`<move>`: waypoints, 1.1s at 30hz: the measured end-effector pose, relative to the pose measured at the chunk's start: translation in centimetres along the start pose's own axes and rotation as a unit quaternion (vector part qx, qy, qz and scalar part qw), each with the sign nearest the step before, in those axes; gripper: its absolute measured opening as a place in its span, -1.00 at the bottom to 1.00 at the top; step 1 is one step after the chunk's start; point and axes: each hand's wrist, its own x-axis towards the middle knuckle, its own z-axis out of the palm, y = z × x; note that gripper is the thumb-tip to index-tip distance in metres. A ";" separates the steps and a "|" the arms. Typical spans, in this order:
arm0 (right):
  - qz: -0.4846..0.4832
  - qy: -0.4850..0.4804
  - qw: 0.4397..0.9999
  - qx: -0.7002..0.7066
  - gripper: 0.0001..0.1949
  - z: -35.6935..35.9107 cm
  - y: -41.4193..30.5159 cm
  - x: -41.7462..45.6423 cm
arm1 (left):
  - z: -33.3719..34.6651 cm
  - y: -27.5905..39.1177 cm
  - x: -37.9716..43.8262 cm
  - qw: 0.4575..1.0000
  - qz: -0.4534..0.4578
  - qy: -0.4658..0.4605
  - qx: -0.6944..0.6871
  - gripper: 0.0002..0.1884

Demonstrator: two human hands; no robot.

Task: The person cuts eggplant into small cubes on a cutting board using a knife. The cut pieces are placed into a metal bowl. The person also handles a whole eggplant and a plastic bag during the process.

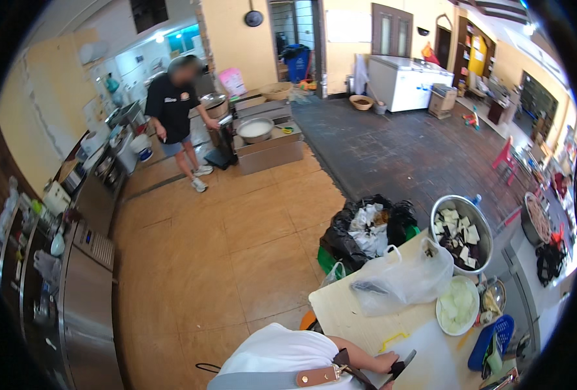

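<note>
My left hand (387, 362) is at the bottom of the view, its fingers bent close beside a kitchen knife (406, 362). Whether it touches the knife or holds anything is unclear. Only a sliver of my right hand (387, 385) shows at the lower edge, at the dark handle end of the knife; most of that hand is cut off. Under the blade lies a whitish cutting board (432, 353) on a pale tabletop (335, 297). A yellow tool or handle (393, 341) rests near my left wrist. Pale green slices fill a white plate (457, 306) farther along.
A translucent plastic bag (405, 285), a steel pot of cut eggplant-like pieces (485, 243) and a blue plastic basket (474, 348) crowd the table. Beside it stands a bin with a black liner (335, 239). Across the tiled floor, a person (174, 107) stands near a steel basin (255, 139).
</note>
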 end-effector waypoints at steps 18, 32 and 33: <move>0.132 0.018 0.991 0.030 -0.61 -4.3 -0.1 -3.7 | 0.3 -0.6 0.4 0.992 0.048 0.108 -0.037 -0.56; 0.143 0.003 0.973 -0.180 -0.66 -3.1 -2.7 -3.9 | -1.4 -0.8 1.1 0.998 0.004 0.056 -0.002 -0.81; 0.135 -0.006 0.972 -0.191 -0.66 -2.9 -2.9 -4.0 | -1.5 -1.0 1.3 0.998 0.010 0.060 0.011 -0.81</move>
